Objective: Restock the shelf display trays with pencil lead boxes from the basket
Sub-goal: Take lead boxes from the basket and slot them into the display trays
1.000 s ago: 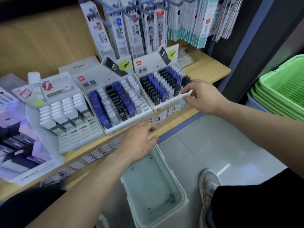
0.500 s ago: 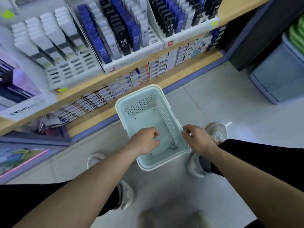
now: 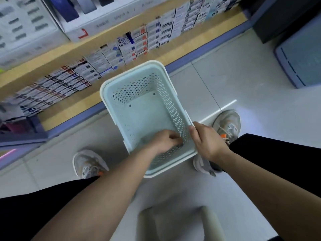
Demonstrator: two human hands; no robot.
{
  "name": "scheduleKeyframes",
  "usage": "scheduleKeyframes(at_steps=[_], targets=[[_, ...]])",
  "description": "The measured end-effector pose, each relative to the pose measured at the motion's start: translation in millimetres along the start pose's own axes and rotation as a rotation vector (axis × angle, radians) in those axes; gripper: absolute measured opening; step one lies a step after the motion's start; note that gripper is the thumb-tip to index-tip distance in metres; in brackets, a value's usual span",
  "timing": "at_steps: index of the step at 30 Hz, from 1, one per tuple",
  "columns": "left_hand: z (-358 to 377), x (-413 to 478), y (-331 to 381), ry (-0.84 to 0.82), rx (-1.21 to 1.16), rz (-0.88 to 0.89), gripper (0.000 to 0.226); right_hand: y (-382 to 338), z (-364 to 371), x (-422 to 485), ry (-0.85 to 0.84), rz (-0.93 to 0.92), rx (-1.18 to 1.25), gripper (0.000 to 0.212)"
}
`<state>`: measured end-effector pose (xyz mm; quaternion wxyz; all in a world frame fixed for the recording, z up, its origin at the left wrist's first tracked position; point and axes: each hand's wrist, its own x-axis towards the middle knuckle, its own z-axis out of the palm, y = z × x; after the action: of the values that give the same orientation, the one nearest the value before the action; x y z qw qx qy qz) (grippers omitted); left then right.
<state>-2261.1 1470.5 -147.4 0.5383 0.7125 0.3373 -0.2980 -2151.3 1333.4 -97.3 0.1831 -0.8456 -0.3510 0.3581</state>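
A pale mint-green plastic basket [image 3: 135, 84] stands on the light grey tiled floor [image 3: 225, 75]. It is rectangular, with a thick, rounded, whitish rim, walls pierced by rows of small oval holes, and a smooth flat bottom that is bare across its far half. The left hand [image 3: 165, 141] reaches down inside the basket to its near right corner, knuckles up and fingers curled tightly toward the bottom. A small dark shape shows at the fingertips, but I cannot tell whether it is a box or whether the hand holds anything. The right hand [image 3: 206, 141] grips the basket's right rim near the same corner, thumb inside against the perforated wall and fingers wrapped over the outside. Beyond the basket's far end runs a light wooden shelf [image 3: 52, 56], and on it, cropped by the top edge, sits a white cardboard display tray [image 3: 104, 23] holding slim dark blue and grey pencil lead boxes [image 3: 69, 9], all blurred. Under that shelf, just beyond the basket, lie tight rows of small white printed boxes [image 3: 104, 58]. A worn grey sneaker [image 3: 88, 164] stands left of the basket's near end. Another grey sneaker [image 3: 227, 124] stands right of it, just beside the right hand.
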Motion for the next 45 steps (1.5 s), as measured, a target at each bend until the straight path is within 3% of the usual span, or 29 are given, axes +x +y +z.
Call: scheduleKeyframes(at_steps=[5,12,16,18,20,22,26,31,35,41,45], targets=[[-2,8,-9,0.014,-0.020,-0.043,0.010,0,2,2,-0.001,0.000,-0.020,0.035],[-16,-2,-9,-0.004,-0.065,-0.066,0.040,-2,-2,1,-0.045,0.011,-0.043,0.034],[-42,-28,5,0.055,-0.004,-0.005,0.036,-6,-8,2,-0.080,0.030,-0.077,0.033],[-56,-46,12,0.094,0.015,0.014,0.033,-11,-12,2,-0.041,0.036,-0.090,0.025],[-71,-68,20,0.155,0.025,0.049,0.029,-23,-21,2,0.057,0.012,-0.104,0.033],[-87,-96,31,0.237,0.021,0.118,0.025,-44,-34,-1,0.131,-0.048,-0.052,0.039],[-111,-160,52,0.325,-0.073,0.207,0.018,-102,-61,-18,0.055,-0.213,0.173,0.040],[-127,-232,70,0.399,-0.223,0.314,0.022,-160,-80,-46,0.020,-0.332,0.365,0.011],[-132,-272,79,0.501,-0.286,0.359,0.012,-190,-102,-66,-0.055,-0.368,0.565,0.020],[-134,-295,95,0.472,-0.350,0.389,0.004,-211,-152,-84,-0.092,-0.426,0.564,0.022],[-138,-297,106,0.562,-0.353,0.467,0.016,-217,-173,-86,-0.114,-0.414,0.642,0.007]])
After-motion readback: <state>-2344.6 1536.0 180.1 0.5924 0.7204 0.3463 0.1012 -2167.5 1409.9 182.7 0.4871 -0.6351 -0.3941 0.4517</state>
